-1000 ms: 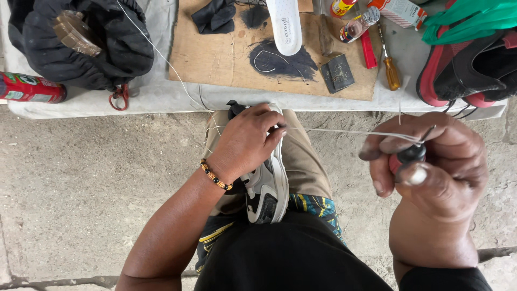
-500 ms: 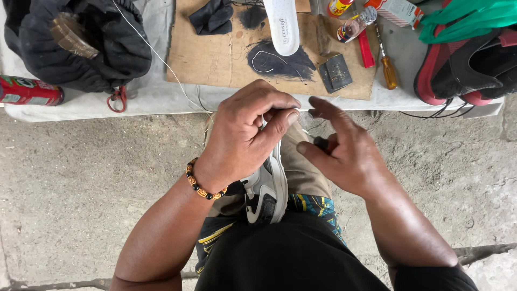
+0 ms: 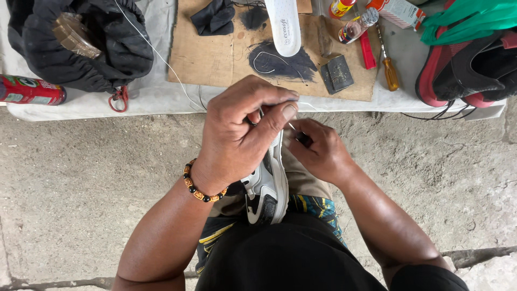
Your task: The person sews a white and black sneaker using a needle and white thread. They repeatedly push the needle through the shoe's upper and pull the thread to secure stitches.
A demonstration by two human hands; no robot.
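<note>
Hand-stitching a shoe held on the lap.

Shoe (image 3: 267,186), grey and white, rests sole-edge up on the knee, clamped under the left hand (image 3: 239,134); fingers curled tight over its upper end, thumb pressing on the rim. Right hand (image 3: 318,151) sits just beside it, touching the shoe's right side, closed around a dark-handled awl (image 3: 299,134) whose thin point angles toward the seam under the left thumb; whether the point has entered the material is likely but not clear from this angle. Judgement: keep the shoe pinned firmly, drive the point straight, thumb clear of its exit. Thread (image 3: 156,54) trails off across the cloth beyond. Farther off on the cardboard (image 3: 215,59): a white insole (image 3: 284,27), a screwdriver (image 3: 386,64).
</note>
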